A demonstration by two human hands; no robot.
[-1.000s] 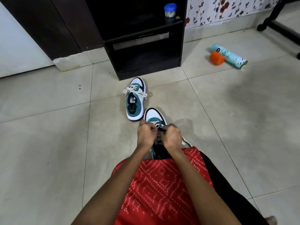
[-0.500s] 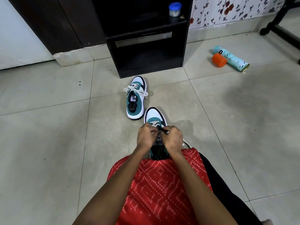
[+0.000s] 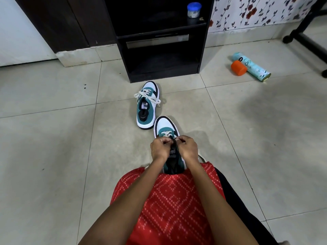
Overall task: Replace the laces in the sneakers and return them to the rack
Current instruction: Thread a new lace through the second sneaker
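Kneeling or sitting on the tiled floor [image 3: 53,174], with a red patterned garment [image 3: 168,200] filling the near foreground. Reaching forward with both arms over the near sneaker [image 3: 167,129], heel end tucked against the garment, toe pointing away. Pinching the cream lace [image 3: 166,133] with the left hand [image 3: 161,149], fingers curled shut at the upper eyelets. Pinching a dark lace tip with the right hand [image 3: 188,149], fingers likewise pressed together, both hands nearly touching over the tongue. Lying just beyond and slightly left, the second sneaker [image 3: 146,106], teal and white, already carrying a cream lace spread loose across its top. Standing farther back, directly behind that sneaker, the black rack [image 3: 159,50], lower shelf open, a small blue-lidded jar [image 3: 194,10] sitting on its upper shelf. Lying well apart to the right on the floor, a teal spray can [image 3: 253,67] touching an orange cap [image 3: 238,67].
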